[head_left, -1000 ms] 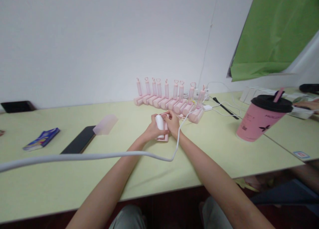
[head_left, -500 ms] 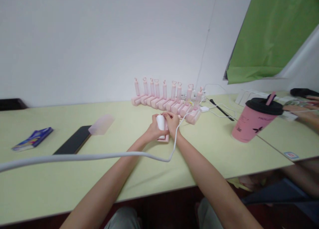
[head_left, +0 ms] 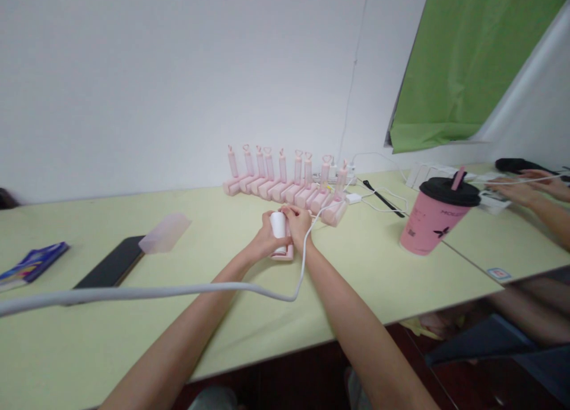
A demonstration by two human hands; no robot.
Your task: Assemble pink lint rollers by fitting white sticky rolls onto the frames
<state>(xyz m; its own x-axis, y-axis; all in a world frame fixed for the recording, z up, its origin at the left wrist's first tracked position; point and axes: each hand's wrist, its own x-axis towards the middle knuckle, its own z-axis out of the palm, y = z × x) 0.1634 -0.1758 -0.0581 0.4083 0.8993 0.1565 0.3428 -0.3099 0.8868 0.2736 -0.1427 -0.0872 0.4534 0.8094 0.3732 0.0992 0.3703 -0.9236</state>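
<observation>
A small pink and white device [head_left: 278, 230] rests on the pale green table [head_left: 187, 333] in front of me. My left hand [head_left: 263, 241] is wrapped round its white rounded body. Pinched at the device's top end, my right hand [head_left: 298, 223] has its fingers closed there. A white cable [head_left: 178, 290] loops past my right wrist and runs off to the left. Just behind my hands stands a row of several matching pink devices [head_left: 285, 183] with heart-shaped loops on top.
A pink cup with a black lid and straw [head_left: 434, 217] stands at the right. A black phone [head_left: 111, 266], a translucent pink cover [head_left: 165, 233] and a blue booklet [head_left: 30, 264] lie at the left. Another person's hands [head_left: 525, 190] work at the far right.
The view has swung to the right, so everything sits further left in frame. Both hands stay closed on the same device. The other person's hands have come into sight.
</observation>
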